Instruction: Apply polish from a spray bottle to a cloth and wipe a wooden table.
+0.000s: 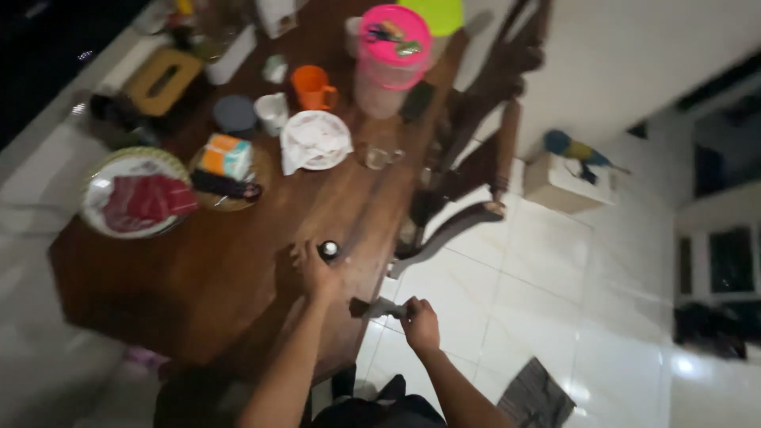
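Both hands' fingers grip: left hand (313,269) a dark bottle (327,251), right hand (418,321) a tool (374,307).

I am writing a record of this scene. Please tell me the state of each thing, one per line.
Left hand: closed around small dark bottle.
Right hand: gripping a dark handle-like object.
Orange mug: upright.
Pink-lidded container: closed.
Plate: covered.
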